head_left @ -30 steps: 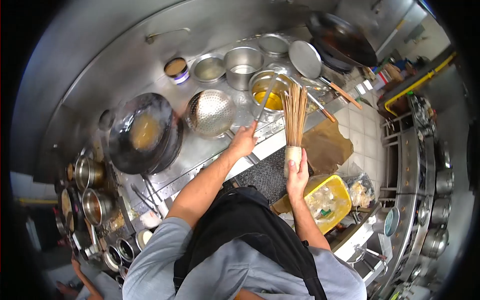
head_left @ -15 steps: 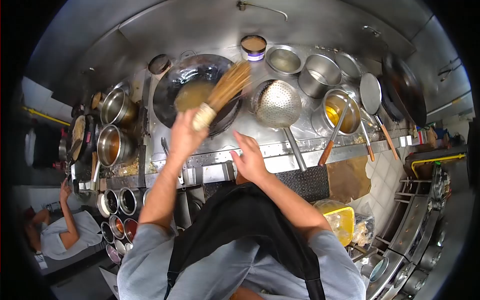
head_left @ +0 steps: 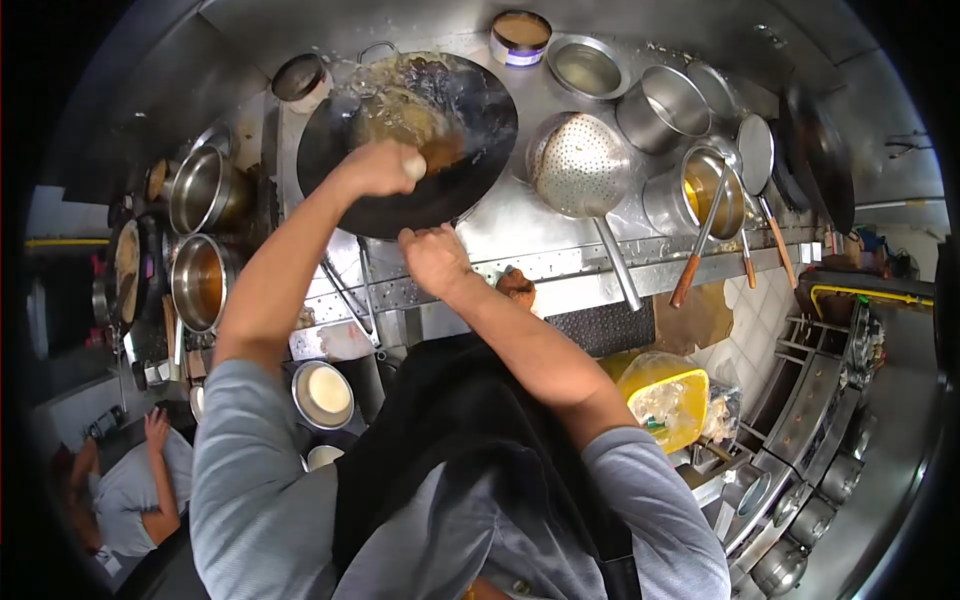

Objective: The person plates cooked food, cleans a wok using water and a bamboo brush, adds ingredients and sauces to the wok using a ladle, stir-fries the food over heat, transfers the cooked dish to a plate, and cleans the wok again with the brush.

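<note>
The left hand (head_left: pixel 385 168) is closed in a fist round the bamboo brush (head_left: pixel 441 155), over the black wok (head_left: pixel 488 135) towards the left end of the steel range (head_left: pixel 490 225). The bristles, blurred, are down inside the wok, where cloudy water (head_left: pixel 400 105) splashes towards its far rim. The right hand (head_left: pixel 435 258) is curled by the wok's near rim, over the range's front edge; whether it grips anything cannot be told. A perforated strainer (head_left: pixel 578 165) lies right of the wok, its handle crossing the front edge. A purple-labelled tin (head_left: pixel 520 38) stands along the back edge.
</note>
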`<state>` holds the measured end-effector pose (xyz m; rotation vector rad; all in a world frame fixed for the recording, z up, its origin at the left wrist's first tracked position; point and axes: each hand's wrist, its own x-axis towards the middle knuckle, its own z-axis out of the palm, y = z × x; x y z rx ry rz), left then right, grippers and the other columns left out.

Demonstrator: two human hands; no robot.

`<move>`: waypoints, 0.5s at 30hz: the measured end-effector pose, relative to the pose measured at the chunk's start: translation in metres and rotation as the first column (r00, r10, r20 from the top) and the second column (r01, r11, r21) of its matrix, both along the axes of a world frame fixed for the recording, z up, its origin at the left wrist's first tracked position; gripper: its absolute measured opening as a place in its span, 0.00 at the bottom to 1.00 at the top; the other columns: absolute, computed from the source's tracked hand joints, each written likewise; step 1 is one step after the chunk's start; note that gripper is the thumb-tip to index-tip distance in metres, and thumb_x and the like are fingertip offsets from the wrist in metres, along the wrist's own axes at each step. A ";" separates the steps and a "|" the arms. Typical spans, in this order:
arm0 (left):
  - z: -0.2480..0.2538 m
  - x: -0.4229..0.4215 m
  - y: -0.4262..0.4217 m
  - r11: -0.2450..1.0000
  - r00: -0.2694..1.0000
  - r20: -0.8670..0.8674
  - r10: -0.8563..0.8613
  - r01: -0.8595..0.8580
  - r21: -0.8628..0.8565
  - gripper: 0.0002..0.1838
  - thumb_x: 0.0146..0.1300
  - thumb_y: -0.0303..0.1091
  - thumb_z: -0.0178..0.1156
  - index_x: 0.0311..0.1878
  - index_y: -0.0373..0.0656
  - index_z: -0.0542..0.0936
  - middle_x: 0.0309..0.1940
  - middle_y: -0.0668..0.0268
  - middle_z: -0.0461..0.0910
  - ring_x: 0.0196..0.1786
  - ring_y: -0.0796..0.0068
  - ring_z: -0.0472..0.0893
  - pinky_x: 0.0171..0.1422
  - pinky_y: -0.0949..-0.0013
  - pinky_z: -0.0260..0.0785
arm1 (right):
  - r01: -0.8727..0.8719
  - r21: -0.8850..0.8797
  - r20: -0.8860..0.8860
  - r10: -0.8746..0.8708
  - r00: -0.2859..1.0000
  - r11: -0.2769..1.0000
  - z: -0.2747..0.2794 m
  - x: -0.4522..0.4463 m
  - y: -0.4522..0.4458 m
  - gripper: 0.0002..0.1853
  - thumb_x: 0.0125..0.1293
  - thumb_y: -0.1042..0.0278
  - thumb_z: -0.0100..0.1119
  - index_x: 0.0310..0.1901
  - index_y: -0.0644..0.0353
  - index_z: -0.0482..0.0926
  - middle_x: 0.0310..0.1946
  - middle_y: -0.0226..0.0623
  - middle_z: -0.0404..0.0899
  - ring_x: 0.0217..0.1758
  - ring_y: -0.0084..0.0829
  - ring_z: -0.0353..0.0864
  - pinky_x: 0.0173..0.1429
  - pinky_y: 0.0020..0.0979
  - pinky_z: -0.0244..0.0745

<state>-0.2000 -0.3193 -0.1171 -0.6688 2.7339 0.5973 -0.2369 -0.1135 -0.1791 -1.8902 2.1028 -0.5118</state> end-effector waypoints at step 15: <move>-0.031 0.003 -0.026 0.960 0.974 0.150 0.172 -0.132 -0.247 0.22 0.48 0.43 0.69 0.50 0.55 0.85 0.44 0.54 0.87 0.48 0.48 0.86 0.54 0.50 0.79 | -0.028 0.096 0.029 0.025 0.999 0.995 0.016 -0.001 0.002 0.10 0.65 0.70 0.51 0.40 0.59 0.82 0.36 0.47 0.88 0.43 0.44 0.90 0.56 0.45 0.76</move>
